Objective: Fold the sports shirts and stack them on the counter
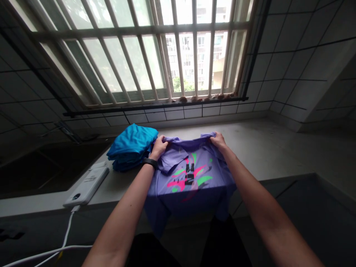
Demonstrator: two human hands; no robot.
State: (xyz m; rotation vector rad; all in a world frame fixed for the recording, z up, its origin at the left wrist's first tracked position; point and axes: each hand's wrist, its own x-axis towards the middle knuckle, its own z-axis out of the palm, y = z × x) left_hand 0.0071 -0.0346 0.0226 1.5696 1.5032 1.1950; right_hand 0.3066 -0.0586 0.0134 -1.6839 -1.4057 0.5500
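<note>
A purple T-shirt (164, 185) with a pink, green and black print lies over the counter's front edge, its lower part hanging down. My left hand (159, 147) is closed on the shirt's far edge at the left, with a black band around that wrist. At the right end of the same edge, my right hand (218, 141) pinches the fabric. Between the two hands the cloth is stretched and slightly bunched. Just left of my left hand sits a stack of folded blue clothes (133, 144), close beside the shirt.
A white power bank (86, 187) with a white cable (68, 230) plugged in lies at the counter's front left. Behind it is a dark sink (41, 167) with a faucet (68, 132). The pale counter (258, 148) extends right, below a barred window (144, 55).
</note>
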